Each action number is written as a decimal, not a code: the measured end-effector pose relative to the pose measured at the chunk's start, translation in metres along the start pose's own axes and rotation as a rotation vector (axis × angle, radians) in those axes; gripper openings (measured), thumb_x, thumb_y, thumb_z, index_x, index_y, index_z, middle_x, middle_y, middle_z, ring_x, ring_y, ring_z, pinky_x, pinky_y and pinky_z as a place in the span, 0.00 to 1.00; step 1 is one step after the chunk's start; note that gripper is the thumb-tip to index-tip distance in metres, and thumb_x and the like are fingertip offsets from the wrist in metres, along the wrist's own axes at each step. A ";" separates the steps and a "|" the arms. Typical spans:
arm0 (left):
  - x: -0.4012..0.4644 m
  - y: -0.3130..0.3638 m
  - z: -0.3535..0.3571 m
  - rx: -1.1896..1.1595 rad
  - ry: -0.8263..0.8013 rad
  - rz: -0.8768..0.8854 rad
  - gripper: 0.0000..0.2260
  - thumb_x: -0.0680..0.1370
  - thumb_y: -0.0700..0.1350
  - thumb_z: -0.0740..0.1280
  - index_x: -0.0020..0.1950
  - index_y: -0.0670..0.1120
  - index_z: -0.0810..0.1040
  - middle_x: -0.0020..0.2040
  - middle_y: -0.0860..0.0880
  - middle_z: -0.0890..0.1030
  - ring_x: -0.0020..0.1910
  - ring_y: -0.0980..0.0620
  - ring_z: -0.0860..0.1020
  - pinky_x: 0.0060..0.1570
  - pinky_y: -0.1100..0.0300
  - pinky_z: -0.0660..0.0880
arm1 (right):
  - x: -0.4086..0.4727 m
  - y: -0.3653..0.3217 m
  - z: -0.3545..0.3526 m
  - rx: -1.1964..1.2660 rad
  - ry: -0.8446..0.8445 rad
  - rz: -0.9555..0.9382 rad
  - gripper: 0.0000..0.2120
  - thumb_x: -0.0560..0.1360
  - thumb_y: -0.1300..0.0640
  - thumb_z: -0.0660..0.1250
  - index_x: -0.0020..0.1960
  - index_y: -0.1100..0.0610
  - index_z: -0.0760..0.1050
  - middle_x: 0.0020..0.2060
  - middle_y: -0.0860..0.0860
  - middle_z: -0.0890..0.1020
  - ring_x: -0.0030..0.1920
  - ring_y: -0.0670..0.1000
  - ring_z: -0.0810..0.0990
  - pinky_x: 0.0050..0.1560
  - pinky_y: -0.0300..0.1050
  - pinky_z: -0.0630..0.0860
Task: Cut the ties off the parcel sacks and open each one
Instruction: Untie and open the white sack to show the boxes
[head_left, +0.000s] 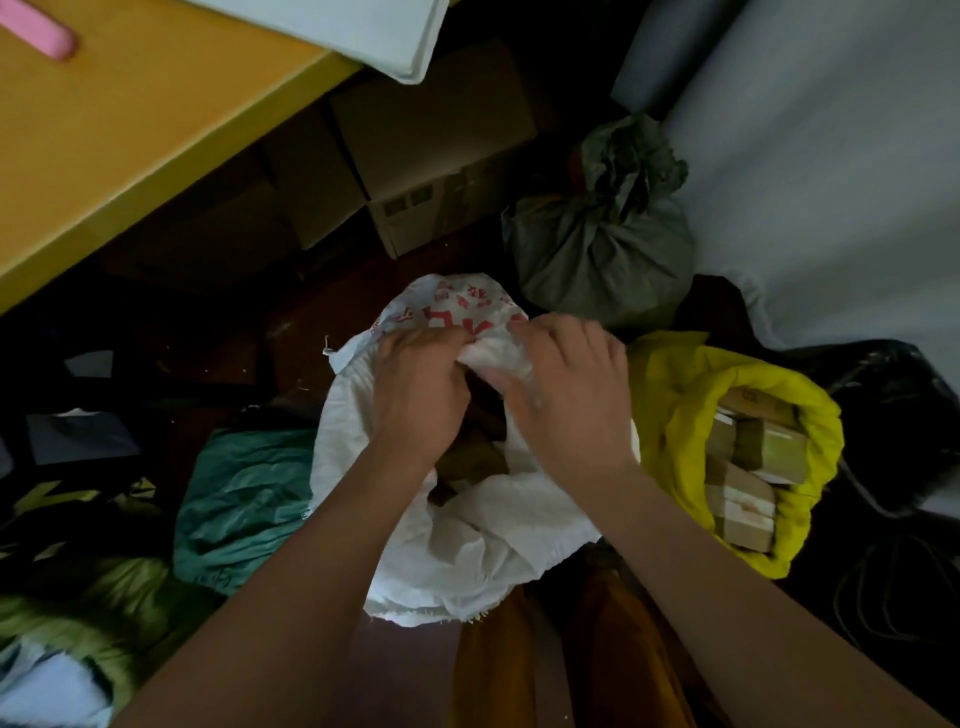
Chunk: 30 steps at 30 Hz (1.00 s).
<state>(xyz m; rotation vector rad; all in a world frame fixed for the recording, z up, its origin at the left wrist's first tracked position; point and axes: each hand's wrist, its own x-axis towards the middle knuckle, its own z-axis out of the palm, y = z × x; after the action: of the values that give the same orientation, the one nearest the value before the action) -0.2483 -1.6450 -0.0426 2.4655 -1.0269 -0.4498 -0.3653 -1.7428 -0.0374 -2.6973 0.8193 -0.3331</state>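
A white woven sack (467, 551) with red print stands on the floor in the middle, its mouth open and brown parcels showing inside. My left hand (418, 389) grips the far rim of the mouth. My right hand (569, 389) grips the same rim just to the right, fingers curled into the bunched cloth. To the right stands a yellow sack (685, 415), open, with several cardboard parcels (748, 478) inside. Behind it sits a grey-green sack (602, 244) with its neck still gathered shut. A teal sack (244, 499) lies at the left.
A yellow table (130, 130) overhangs the upper left, with cardboard boxes (431, 150) under it. A black bag (893, 415) and cables lie at the right by a pale wall (831, 156). More green and blue bags crowd the lower left.
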 end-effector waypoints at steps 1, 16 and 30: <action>0.002 -0.001 -0.002 -0.044 -0.009 -0.005 0.12 0.72 0.32 0.63 0.49 0.43 0.82 0.42 0.45 0.82 0.44 0.45 0.78 0.57 0.51 0.70 | -0.005 -0.006 0.003 -0.019 -0.040 0.023 0.24 0.74 0.41 0.68 0.63 0.55 0.75 0.57 0.53 0.77 0.57 0.54 0.74 0.61 0.55 0.72; 0.013 -0.039 -0.018 -0.408 -0.073 -0.211 0.13 0.75 0.34 0.68 0.58 0.44 0.81 0.56 0.48 0.81 0.56 0.52 0.78 0.59 0.55 0.75 | -0.005 0.054 0.012 0.476 -0.251 0.150 0.21 0.74 0.63 0.71 0.66 0.58 0.75 0.58 0.52 0.82 0.55 0.50 0.81 0.55 0.26 0.69; 0.015 -0.031 -0.017 -0.425 -0.233 -0.142 0.11 0.74 0.37 0.71 0.56 0.45 0.81 0.49 0.51 0.81 0.48 0.55 0.78 0.46 0.71 0.73 | 0.020 0.022 0.015 0.437 -0.351 0.010 0.14 0.77 0.58 0.68 0.62 0.55 0.79 0.52 0.55 0.84 0.52 0.56 0.82 0.53 0.55 0.79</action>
<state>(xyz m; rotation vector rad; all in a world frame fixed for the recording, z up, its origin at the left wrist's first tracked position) -0.2125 -1.6318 -0.0451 2.1413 -0.7461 -0.9167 -0.3555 -1.7680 -0.0563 -2.2510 0.5763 -0.0246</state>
